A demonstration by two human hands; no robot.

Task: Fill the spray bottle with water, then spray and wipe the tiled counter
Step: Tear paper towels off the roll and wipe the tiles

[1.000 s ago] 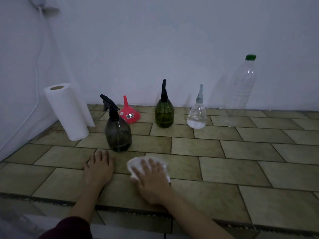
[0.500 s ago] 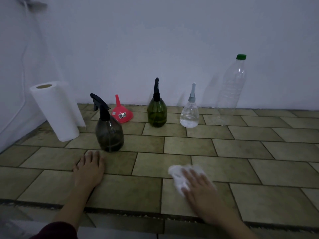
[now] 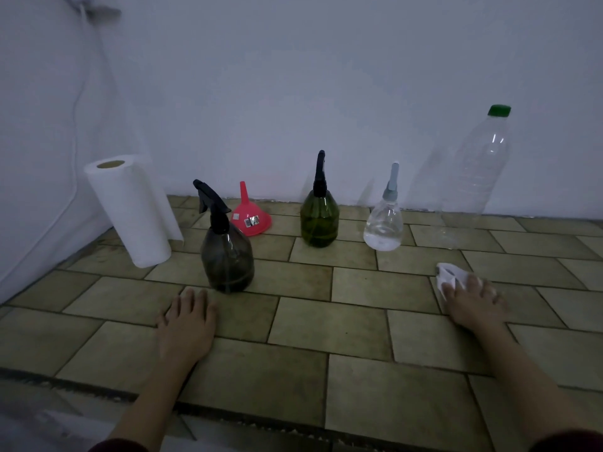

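Olive-tan glazed tiles with dark grout make up the tiled counter [image 3: 326,321], whose near edge runs across the bottom of the head view. Nearest the viewer, the left hand [image 3: 187,324] lies palm down on the tiles, fingers straight and together, grasping nothing; its fingertips end just short of the smoky-grey spray bottle [image 3: 226,249]. The right hand [image 3: 473,303] is at the right side, palm down, fingers extended and pressing flat on a crumpled white paper towel [image 3: 447,275] that sticks out beyond the fingertips toward the left and rear. The image here is slightly blurred, so finer finger detail cannot be told.

The smoky-grey spray bottle stands upright with a black trigger head pointing left; its fill level cannot be read through the dark plastic. Left of it, near the side wall, a paper towel roll [image 3: 129,210] stands on end. Behind the grey bottle, a red funnel [image 3: 249,215] sits mouth down, spout up, bearing a small label. Further right along the back row stand a green spray bottle [image 3: 319,220] with a black head, a small clear spray bottle [image 3: 383,228] with a grey head and some liquid at its base, and a tall clear plastic bottle [image 3: 476,171] with a green cap, close to the white wall [image 3: 293,93].
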